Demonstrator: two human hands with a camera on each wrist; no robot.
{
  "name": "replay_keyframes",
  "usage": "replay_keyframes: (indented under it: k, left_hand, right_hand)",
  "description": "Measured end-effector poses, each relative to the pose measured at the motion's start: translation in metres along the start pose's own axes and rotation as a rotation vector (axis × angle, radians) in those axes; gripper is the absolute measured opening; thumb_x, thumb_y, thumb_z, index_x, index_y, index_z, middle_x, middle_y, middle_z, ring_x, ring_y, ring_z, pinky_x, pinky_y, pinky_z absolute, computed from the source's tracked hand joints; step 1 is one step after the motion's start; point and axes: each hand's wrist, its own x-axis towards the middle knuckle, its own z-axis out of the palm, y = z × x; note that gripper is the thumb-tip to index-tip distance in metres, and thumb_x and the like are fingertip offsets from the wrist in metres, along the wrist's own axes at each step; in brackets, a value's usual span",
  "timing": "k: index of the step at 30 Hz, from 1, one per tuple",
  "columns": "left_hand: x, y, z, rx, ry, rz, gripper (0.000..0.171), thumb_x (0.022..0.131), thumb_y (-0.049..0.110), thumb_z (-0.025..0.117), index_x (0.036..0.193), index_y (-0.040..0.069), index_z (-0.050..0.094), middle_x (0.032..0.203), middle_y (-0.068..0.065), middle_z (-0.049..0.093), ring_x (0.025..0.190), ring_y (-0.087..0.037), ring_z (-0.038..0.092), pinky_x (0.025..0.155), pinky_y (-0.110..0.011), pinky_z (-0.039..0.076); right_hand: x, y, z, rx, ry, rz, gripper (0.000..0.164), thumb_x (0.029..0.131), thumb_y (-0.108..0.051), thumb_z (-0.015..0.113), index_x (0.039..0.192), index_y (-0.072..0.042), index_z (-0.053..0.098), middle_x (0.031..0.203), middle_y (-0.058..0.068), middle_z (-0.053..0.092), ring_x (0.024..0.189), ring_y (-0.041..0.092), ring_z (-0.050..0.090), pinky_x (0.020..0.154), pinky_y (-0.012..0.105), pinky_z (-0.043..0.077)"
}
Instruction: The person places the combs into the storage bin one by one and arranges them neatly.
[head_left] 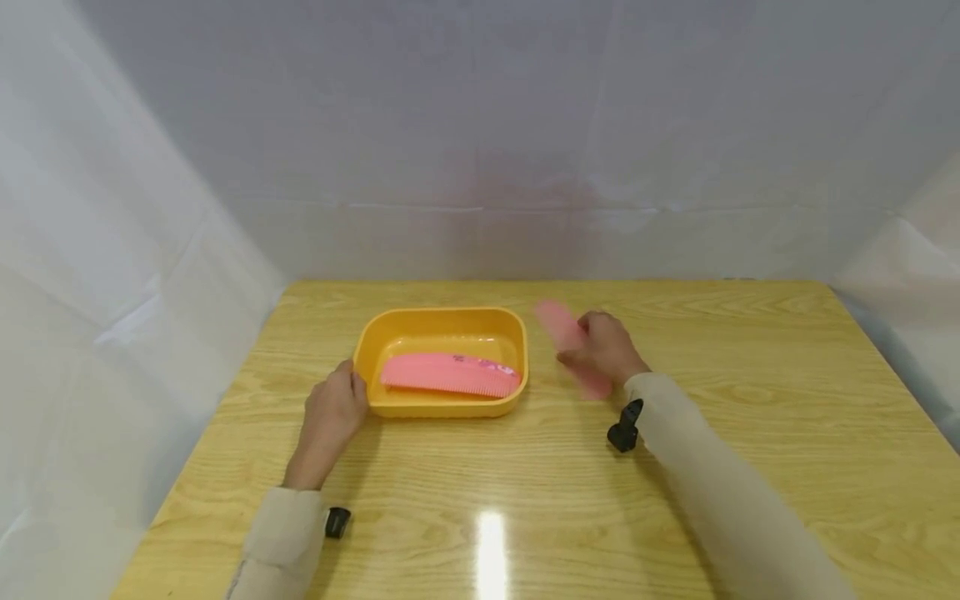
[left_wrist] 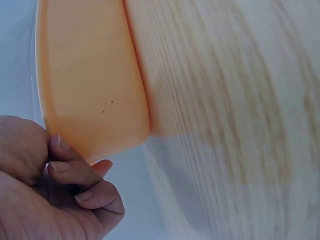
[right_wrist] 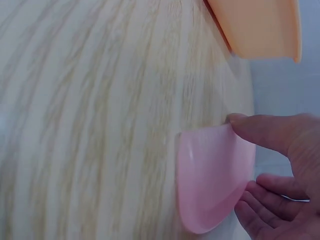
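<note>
So we had the yellow tub (head_left: pixel 442 321) sitting on the wooden table (head_left: pixel 750 400) and it's our landmark for everything here. Left hand (head_left: pixel 333 408) was at the tub's left edge, fingers (left_wrist: pixel 75 170) curled against the rim and outer wall, gripping it; our guess is that was to stop the tub skating around on the glossy top. One pink comb (head_left: pixel 450 373) was lying flat inside the tub, teeth toward the near wall, running pretty much the tub's whole length. Right hand (head_left: pixel 603 346) was just right of the tub, holding a second pink comb (head_left: pixel 570 346), thumb along one edge and fingers (right_wrist: pixel 265 192) cupped behind it, so closed around it, not loose. That comb was blurry in the head view, so we couldn't tell if it was touching the table or slightly off it. It was angled with its far end toward the tub's right wall, near the tub but not over the rim.
</note>
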Motion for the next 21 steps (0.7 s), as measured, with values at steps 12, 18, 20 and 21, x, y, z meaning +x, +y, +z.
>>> replay_keyframes:
  k: [12, 18, 20, 21]
  left_hand:
    - [0.001, -0.001, 0.0, 0.003, 0.004, 0.006, 0.025, 0.105, 0.009, 0.036, 0.104, -0.008, 0.054, 0.073, -0.015, 0.05, 0.067, -0.031, 0.049, 0.063, -0.046, 0.043]
    - [0.002, 0.0, 0.0, -0.008, -0.004, 0.002, 0.025, 0.106, 0.01, 0.035, 0.104, -0.007, 0.053, 0.07, -0.012, 0.047, 0.064, -0.028, 0.047, 0.059, -0.04, 0.04]
    - [0.002, -0.001, 0.0, -0.014, -0.008, 0.0, 0.027, 0.106, 0.011, 0.035, 0.106, -0.008, 0.053, 0.07, -0.012, 0.046, 0.064, -0.027, 0.047, 0.058, -0.039, 0.04]
    - [0.002, -0.001, 0.0, -0.015, -0.008, 0.001, 0.027, 0.106, 0.011, 0.034, 0.106, -0.008, 0.054, 0.07, -0.012, 0.047, 0.064, -0.027, 0.047, 0.058, -0.039, 0.04]
  right_hand:
    - [-0.007, 0.011, -0.011, 0.033, -0.1, -0.015, 0.055, 0.084, -0.018, 0.078, 0.129, 0.007, 0.056, 0.119, 0.021, 0.062, 0.103, 0.033, 0.061, 0.089, 0.046, 0.051]
    - [-0.011, 0.017, -0.016, 0.021, -0.138, -0.085, 0.06, 0.084, -0.014, 0.078, 0.134, 0.009, 0.053, 0.125, 0.023, 0.061, 0.109, 0.034, 0.06, 0.094, 0.049, 0.05]
    - [-0.013, 0.019, -0.018, 0.012, -0.154, -0.103, 0.061, 0.084, -0.012, 0.078, 0.135, 0.009, 0.053, 0.126, 0.023, 0.06, 0.112, 0.035, 0.059, 0.096, 0.049, 0.049]
    - [-0.013, 0.02, -0.019, 0.01, -0.16, -0.111, 0.061, 0.084, -0.012, 0.078, 0.136, 0.009, 0.053, 0.127, 0.023, 0.06, 0.113, 0.035, 0.058, 0.097, 0.049, 0.048]
